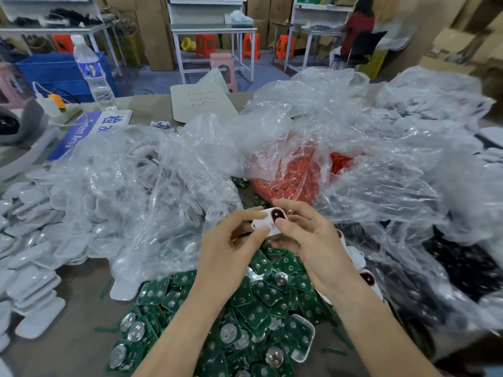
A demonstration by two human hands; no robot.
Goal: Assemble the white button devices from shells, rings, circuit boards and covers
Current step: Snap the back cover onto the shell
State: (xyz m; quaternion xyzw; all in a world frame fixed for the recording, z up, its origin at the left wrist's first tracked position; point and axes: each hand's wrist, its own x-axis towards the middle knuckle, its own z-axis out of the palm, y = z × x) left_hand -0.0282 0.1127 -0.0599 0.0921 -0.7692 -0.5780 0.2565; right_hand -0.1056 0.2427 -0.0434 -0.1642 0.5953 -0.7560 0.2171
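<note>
Both hands raised above the middle of the table, closed from either side on one white shell (268, 223). Left hand (234, 242) with fingers curled, thumb and forefinger pinching the shell's near-left end; right hand (307, 238) cupped around the right end, thumb pressed on the front edge, forefinger arched over the top. Shell smooth, glossy, rounded at the corners, with a dark oval window ringed in red on its upper face.

Little free room around the hands. Directly beneath and toward the near edge, a loose heap of green circuit boards (253, 308), flat and squarish, some carrying round silver battery clips. Crumpled clear plastic bags (152, 191) crowding in from the left, behind and right, thin, wrinkled and shiny. One open bag just behind the hands filled with orange-red rings (294, 175). To the right, more bagged parts, some dark, contents not clear. Just beside the right wrist, several white shells with red-ringed windows (364, 277), partly hidden.

Along the left edge, overlapping rows of white covers (32, 257), flat rounded rectangles, matte. Bare patches of brown table (81, 317) only at near left, between covers and boards.

Farther back on the table: a water bottle (92, 74), a blue sign reading "Detect Area" (79, 134), a white card with handwriting (201, 100). Beyond, a workshop floor with white-framed benches, orange and pink stools (220, 61), cardboard boxes, and a seated person in red (356, 31) at a far bench.
</note>
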